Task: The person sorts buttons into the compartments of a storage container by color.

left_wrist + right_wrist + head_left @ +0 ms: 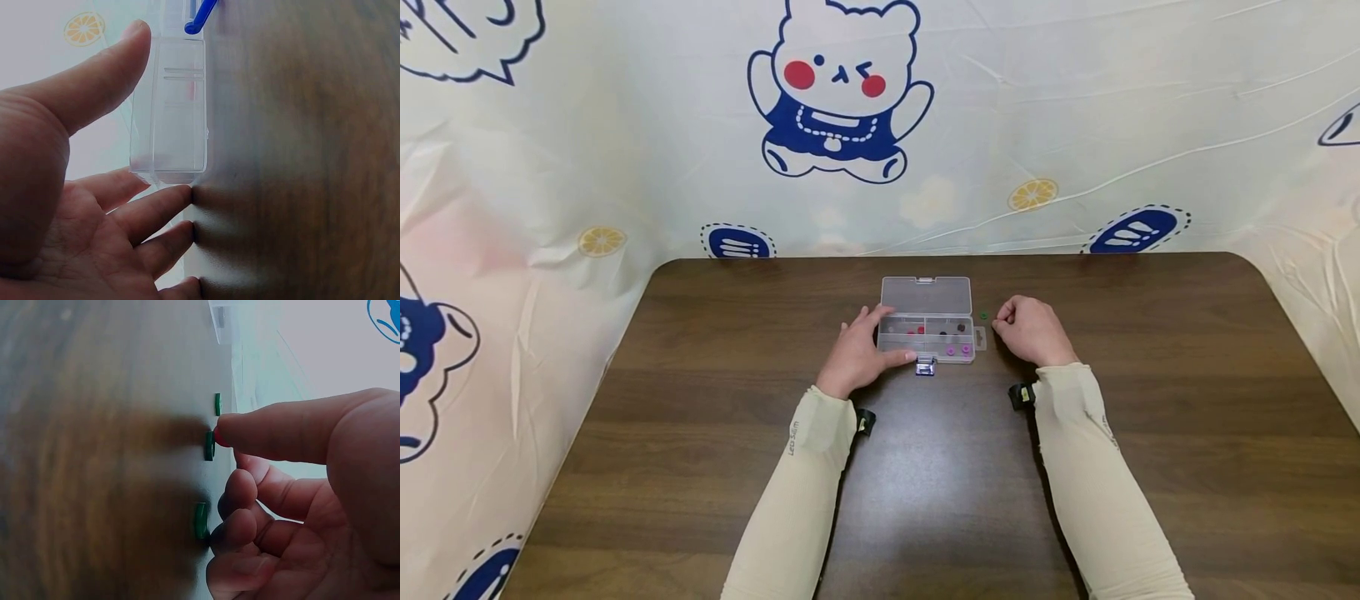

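Observation:
A clear plastic compartment box (901, 344) lies on the table with its lid (925, 296) laid back. My left hand (859, 354) holds it at the left end, thumb along the front edge and index finger near the hinge. In the left wrist view the other fingertips (182, 234) touch the tabletop. Inside sit small red pieces (917, 331), dark pieces (961, 327) and purple rings (966, 349). To the right of the box, my right hand (1030, 329) pinches a small red piece (218, 437), mostly hidden by the thumb. Green rings (200, 520) lie under those fingers.
A blue clasp (925, 367) hangs at the box's front, and a clear hanging tab (981, 337) juts from its right end. Another green ring (983, 316) lies beside the box. A patterned cloth (970, 125) rises behind the brown wooden table (940, 500).

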Demonstrator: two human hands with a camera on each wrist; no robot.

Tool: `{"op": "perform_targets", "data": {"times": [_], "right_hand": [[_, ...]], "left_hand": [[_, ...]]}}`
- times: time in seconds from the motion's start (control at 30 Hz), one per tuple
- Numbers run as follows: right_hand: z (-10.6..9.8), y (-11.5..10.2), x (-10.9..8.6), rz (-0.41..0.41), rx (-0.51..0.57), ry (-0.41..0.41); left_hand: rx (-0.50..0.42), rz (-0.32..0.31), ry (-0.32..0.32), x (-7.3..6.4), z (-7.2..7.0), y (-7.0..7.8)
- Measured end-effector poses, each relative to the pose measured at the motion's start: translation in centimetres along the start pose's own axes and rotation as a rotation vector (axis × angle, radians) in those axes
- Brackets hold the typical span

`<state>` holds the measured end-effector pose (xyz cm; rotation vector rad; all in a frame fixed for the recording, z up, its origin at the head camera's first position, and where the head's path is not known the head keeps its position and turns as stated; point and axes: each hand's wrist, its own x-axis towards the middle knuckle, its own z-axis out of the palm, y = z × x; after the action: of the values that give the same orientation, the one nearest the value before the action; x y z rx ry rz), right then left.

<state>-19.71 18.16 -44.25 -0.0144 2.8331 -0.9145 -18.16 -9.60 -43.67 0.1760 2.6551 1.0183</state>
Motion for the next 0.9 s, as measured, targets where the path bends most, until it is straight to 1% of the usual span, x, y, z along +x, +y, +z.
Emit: {"op": "perform_targets", "data": {"times": [0.27,0.9], "right_hand": [[-0.01,-0.18,-0.07,0.006,0.010,0.001],[-0.07,-0.53,-0.31,0.000,0.016,0.033]], "left_hand": [[-0.003,-0.003,0.001,-0.04,-0.02,0.04],[0.002,-0.009,-0.002,0.01,0.02,0.01]]}}
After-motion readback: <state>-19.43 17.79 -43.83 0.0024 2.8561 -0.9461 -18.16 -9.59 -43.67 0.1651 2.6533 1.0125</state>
